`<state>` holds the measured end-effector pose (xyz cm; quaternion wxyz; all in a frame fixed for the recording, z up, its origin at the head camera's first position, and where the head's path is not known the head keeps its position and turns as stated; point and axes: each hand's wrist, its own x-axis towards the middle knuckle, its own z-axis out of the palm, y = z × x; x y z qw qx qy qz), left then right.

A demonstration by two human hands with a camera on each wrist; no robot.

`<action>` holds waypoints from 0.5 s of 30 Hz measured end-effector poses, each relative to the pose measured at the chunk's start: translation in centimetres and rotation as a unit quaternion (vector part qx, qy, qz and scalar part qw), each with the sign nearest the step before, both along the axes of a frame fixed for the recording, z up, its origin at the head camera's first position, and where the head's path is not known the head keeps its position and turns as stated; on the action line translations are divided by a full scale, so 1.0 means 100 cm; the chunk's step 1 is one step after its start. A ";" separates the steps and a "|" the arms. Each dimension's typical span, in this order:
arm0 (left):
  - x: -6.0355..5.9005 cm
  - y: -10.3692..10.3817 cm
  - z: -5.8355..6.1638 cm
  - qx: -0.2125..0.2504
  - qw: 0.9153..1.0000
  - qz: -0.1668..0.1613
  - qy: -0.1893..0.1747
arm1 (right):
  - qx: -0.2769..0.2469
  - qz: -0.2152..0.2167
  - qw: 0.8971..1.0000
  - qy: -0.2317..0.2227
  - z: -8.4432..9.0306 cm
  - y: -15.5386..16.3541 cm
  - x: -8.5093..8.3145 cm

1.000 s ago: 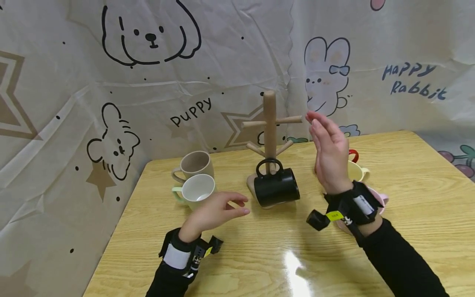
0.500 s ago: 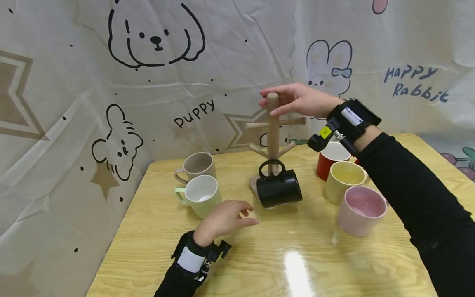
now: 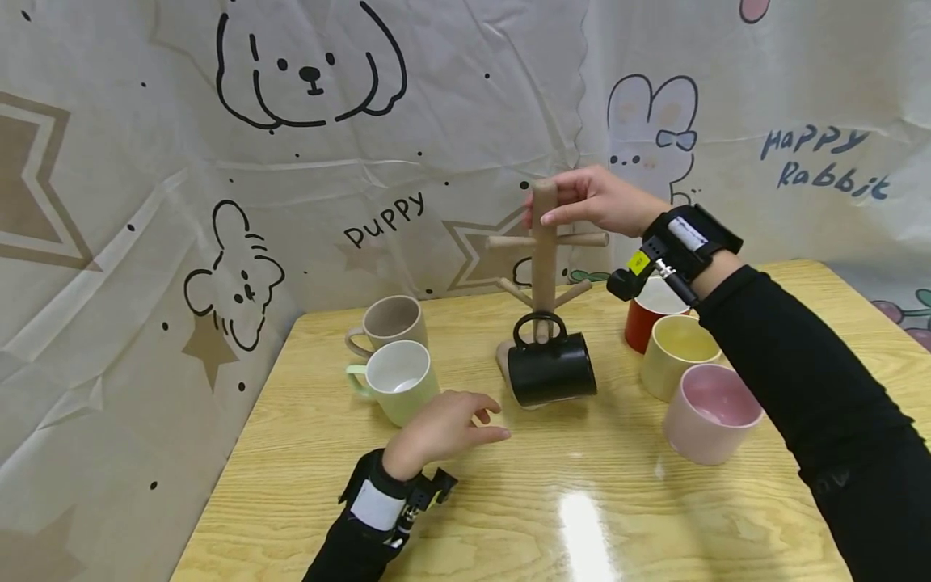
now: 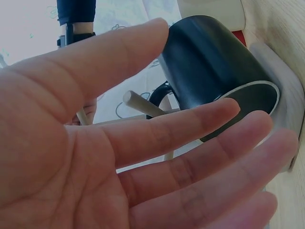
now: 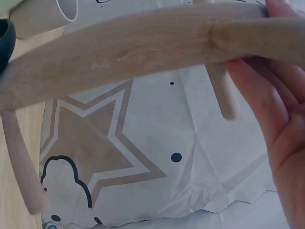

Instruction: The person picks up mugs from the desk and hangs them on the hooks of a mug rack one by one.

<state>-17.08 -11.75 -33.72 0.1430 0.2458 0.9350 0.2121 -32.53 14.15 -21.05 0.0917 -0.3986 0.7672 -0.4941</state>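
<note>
My right hand (image 3: 596, 198) grips the wooden mug tree (image 3: 544, 267) near the top of its post, with the thumb in front and the fingers behind. A black mug (image 3: 553, 372) hangs tipped on its side by its handle from a low front peg; the left wrist view shows its mouth facing sideways. Relaxed and holding nothing, my left hand (image 3: 447, 428) hovers beside the pale green mug (image 3: 403, 388), with its palm towards the black mug. In the right wrist view the post (image 5: 119, 52) and its pegs cross the picture, fingers (image 5: 267, 90) against the wood.
Behind the green mug stands a taupe mug (image 3: 398, 319). On the right, a red mug (image 3: 640, 323), a yellow mug (image 3: 669, 368) and a pink mug (image 3: 705, 428) stand in a row, partly under my right forearm. A printed cloth (image 3: 465, 105) hangs behind the wooden table (image 3: 291, 485).
My right hand has moved left from beside the mug tree and taken hold of its post, uncovering the right-hand mugs. My left hand has shifted slightly right and down. The black mug still hangs.
</note>
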 end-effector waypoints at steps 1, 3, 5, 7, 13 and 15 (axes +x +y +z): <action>0.000 0.000 0.000 0.000 1.000 0.000 -0.001 | -0.002 -0.014 1.000 0.004 -0.001 0.000 0.001; 0.000 0.000 -0.001 0.000 1.000 0.000 -0.003 | -0.006 -0.041 0.999 0.017 -0.002 -0.001 0.003; 0.000 0.000 -0.001 0.000 1.000 0.000 -0.005 | -0.006 -0.074 0.997 0.035 -0.004 -0.003 0.005; 0.000 0.001 -0.001 -0.001 1.000 -0.001 -0.007 | 0.001 -0.118 0.991 0.058 -0.004 -0.005 0.008; -0.001 0.001 -0.001 -0.003 1.000 -0.001 -0.008 | 0.048 -0.251 0.959 0.125 -0.005 -0.015 0.019; -0.001 0.002 -0.001 -0.004 1.000 0.000 -0.010 | 0.053 -0.283 0.946 0.149 -0.004 -0.019 0.023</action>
